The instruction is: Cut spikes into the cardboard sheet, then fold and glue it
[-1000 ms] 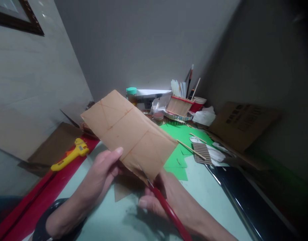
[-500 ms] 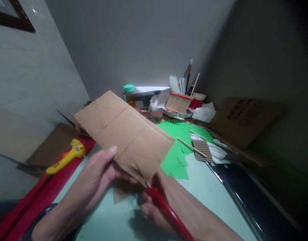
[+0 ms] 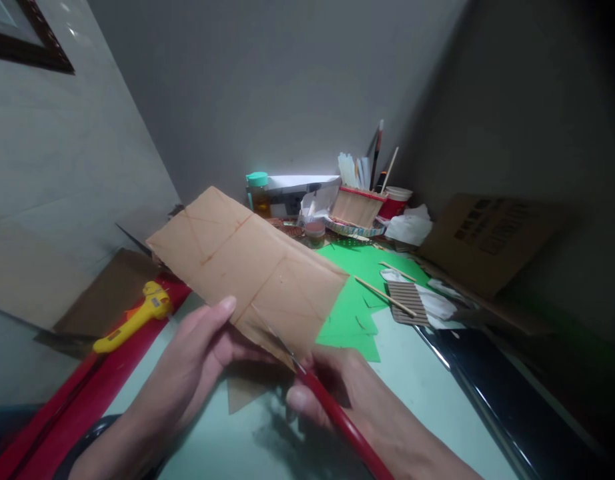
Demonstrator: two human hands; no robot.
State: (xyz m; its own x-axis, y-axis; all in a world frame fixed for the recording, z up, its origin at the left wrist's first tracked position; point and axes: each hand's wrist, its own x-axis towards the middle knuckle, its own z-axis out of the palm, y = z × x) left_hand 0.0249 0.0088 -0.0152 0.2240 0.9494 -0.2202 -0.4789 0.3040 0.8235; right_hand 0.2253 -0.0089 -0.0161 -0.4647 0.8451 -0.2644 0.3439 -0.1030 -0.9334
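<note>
A brown piece of cardboard (image 3: 247,260) with reddish drawn lines is held up and tilted above the table. My left hand (image 3: 212,340) grips its near left edge, thumb on top and fingers beneath. In my right hand (image 3: 337,380) are scissors (image 3: 332,407) with red handles. Their blades lie at the cardboard's near edge, pointing up and left along it; part of the blades is hidden by the sheet. Below, a smaller brown scrap (image 3: 245,393) rests on the table.
A yellow glue gun (image 3: 135,317) lies on a red surface at left. Green paper (image 3: 350,320), thin sticks (image 3: 382,293) and a corrugated piece (image 3: 407,301) lie ahead and right. A black glossy object (image 3: 502,393) sits at right. Behind stand a stick holder (image 3: 358,208) and a teal-capped jar (image 3: 258,190).
The cardboard has shifted slightly left and down in view. My right hand has turned a little around the scissors, and its thumb now shows more clearly.
</note>
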